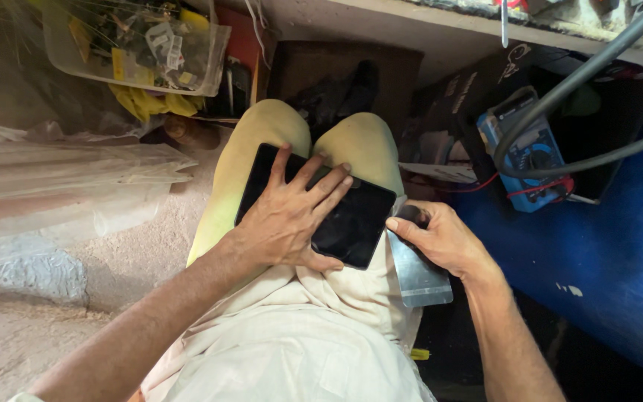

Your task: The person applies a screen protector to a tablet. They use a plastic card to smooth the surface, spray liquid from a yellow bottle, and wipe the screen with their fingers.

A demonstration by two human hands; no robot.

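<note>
A black tablet (pixel 355 219) lies flat across my lap, on my pale trousers (pixel 262 141). My left hand (pixel 292 216) rests spread on its dark face, fingers apart, pressing it down. My right hand (pixel 440 237) is at the tablet's right edge, thumb tip touching the edge, fingers curled around something small and dark that I cannot make out. Under that hand lies a thin grey metal plate (pixel 418 279), beside my right thigh.
A blue multimeter (pixel 526 152) with red leads sits in a dark box at the right, crossed by thick grey cables (pixel 560 97). A clear plastic tub of parts (pixel 135 45) stands at the top left. Plastic sheeting (pixel 68 175) covers the left. A blue surface (pixel 604 260) fills the right.
</note>
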